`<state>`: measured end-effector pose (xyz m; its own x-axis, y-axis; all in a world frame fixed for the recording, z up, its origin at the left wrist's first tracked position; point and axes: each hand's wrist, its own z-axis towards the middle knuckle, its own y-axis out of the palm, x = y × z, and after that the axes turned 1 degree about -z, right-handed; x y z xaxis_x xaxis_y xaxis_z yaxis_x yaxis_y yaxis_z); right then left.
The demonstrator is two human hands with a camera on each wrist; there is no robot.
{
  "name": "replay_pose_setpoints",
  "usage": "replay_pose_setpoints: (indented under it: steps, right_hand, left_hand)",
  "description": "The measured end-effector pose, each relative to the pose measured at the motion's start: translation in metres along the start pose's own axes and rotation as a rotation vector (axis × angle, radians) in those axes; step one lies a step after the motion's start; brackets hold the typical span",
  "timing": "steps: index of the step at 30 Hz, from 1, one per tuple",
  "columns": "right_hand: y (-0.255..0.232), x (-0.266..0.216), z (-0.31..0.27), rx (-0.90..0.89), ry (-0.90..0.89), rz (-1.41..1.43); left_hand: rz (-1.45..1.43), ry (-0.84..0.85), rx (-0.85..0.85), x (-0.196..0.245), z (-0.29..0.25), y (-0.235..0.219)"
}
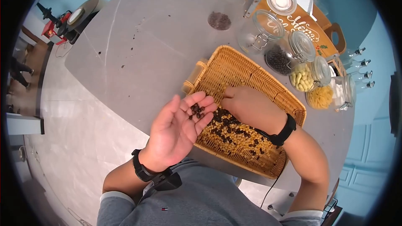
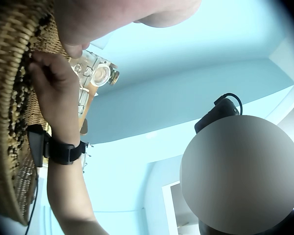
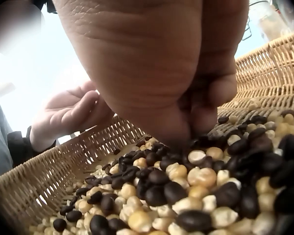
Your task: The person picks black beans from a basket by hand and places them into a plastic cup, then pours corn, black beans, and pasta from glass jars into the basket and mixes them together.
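Palm up at the near left side of the wicker basket [image 1: 295, 108], my left hand [image 1: 178, 132] carries several dark beans [image 1: 197, 111] on its slightly bent fingers. My right hand [image 1: 255, 108] reaches inside the basket with curled fingers. In the right wrist view, the thumb and fingertips of this hand [image 3: 152, 63] come together down among dark beans [image 3: 156, 192] and pale yellow kernels [image 3: 202, 177], pinching at the dark beans; the very tips are partly hidden. The left wrist view shows the right hand [image 2: 56, 83] bent over the basket [image 2: 2, 98].
Beyond the basket stand glass jars, one with dark beans [image 1: 277, 60], and a wooden board with white lettering [image 1: 303, 27]. A clear container of small dark pieces [image 1: 219, 21] sits on the grey table [image 1: 155, 37], where a few loose dark beans lie scattered at the left.
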<state>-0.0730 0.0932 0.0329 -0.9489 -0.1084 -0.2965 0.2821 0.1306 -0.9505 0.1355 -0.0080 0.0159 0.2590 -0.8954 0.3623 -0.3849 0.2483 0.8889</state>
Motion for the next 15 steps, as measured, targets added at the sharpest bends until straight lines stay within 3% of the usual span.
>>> replay_pose_setpoints:
  steps: [8, 10, 15]
  right_hand:
    - [0.006, 0.009, -0.006, 0.081, 0.044, 0.061]
    - [-0.008, 0.008, -0.005, 0.209, 0.119, 0.239]
    - [-0.018, 0.012, -0.008, 0.162, 0.092, 0.119]
  left_hand:
    - [0.004, -0.012, 0.002, -0.003, 0.002, 0.0]
    - [0.01, -0.039, -0.008, -0.004, 0.003, 0.001]
    - [0.032, -0.049, -0.009, -0.006, 0.007, 0.007]
